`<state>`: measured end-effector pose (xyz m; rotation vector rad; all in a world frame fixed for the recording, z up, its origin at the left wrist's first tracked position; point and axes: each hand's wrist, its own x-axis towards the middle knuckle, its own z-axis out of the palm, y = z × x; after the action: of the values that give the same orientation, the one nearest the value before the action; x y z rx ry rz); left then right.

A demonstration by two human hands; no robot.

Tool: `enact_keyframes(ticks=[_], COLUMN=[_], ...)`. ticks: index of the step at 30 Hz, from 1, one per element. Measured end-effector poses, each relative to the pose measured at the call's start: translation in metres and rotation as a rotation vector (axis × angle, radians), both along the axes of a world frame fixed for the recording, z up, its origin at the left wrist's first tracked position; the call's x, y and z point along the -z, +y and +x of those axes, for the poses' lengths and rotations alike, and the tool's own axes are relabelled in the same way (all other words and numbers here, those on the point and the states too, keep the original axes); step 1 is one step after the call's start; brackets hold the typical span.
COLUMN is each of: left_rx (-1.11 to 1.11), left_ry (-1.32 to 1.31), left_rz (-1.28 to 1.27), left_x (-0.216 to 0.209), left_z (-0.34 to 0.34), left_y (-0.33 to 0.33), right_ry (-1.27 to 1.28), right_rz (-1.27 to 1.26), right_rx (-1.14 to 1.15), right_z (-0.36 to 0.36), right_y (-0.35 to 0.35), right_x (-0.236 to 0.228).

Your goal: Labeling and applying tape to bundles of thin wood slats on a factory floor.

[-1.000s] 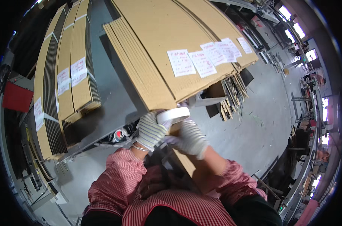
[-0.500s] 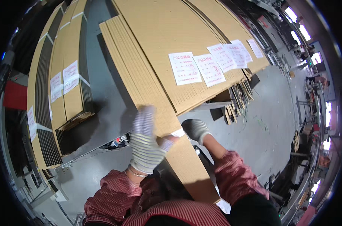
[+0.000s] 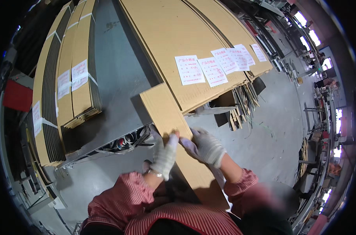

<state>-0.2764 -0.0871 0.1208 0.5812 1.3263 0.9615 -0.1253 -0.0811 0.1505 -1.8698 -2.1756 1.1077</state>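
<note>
A long, narrow cardboard strip (image 3: 162,102) runs from the table's near edge down toward my body. My left hand (image 3: 164,154), in a striped knit glove, is closed on its left edge, the thumb on top and the fingers partly hidden beside and beneath. My right hand (image 3: 209,147), gloved too, is closed on the opposite edge, its fingertips partly hidden. Both hands are close together around the strip's middle. Just beyond its far end, a wide cardboard stack (image 3: 178,31) lies on the table, with several printed white paper slips (image 3: 190,70) on its near end.
Strapped bundles of cardboard strips (image 3: 82,47) lie at the left of the grey table (image 3: 119,74). Under the large stack, several loose cardboard pieces (image 3: 240,109) stick out. Grey floor (image 3: 264,137) spreads on the right, with machinery and shelving along the far side.
The cardboard strip has moved toward me, baring table beside the large stack. My left hand, earlier spread over the strip, now grips its left edge; my right hand has closed on the right edge.
</note>
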Motion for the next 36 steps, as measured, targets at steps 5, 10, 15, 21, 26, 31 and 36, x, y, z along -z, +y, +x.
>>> enact_keyframes(ticks=[5,10,15,21,26,31,36], left_rx=[-0.186,0.155,0.219,0.215,0.503,0.734,0.343], left_ry=[-0.195,0.344,0.382,-0.22,0.019,0.616,-0.043], left_rz=[0.001,0.7,0.22,-0.015,-0.091,0.081,0.239], left_x=[-0.023,-0.123,-0.025,0.07,0.144,0.118,-0.019], left_z=[-0.033,-0.066,-0.126,-0.057,-0.078,-0.101,-0.08], left_y=[-0.001,0.024,0.011,0.031,0.028,0.021,0.045], right_ry=[0.705,0.969,0.409,1.001,1.071,-0.271,-0.181], right_rz=[-0.113,-0.319,-0.222,-0.396,-0.63,0.384,0.474], right_rx=[0.285,-0.511,-0.328,-0.033,0.498,0.059,0.102], right_z=[0.031,-0.025,0.04,0.04,0.034,-0.068,-0.063], right_y=[0.01,0.064,0.102,0.066,0.044,0.0,-0.004], right_x=[-0.031,-0.128,-0.065,0.14,0.091,-0.016,-0.009])
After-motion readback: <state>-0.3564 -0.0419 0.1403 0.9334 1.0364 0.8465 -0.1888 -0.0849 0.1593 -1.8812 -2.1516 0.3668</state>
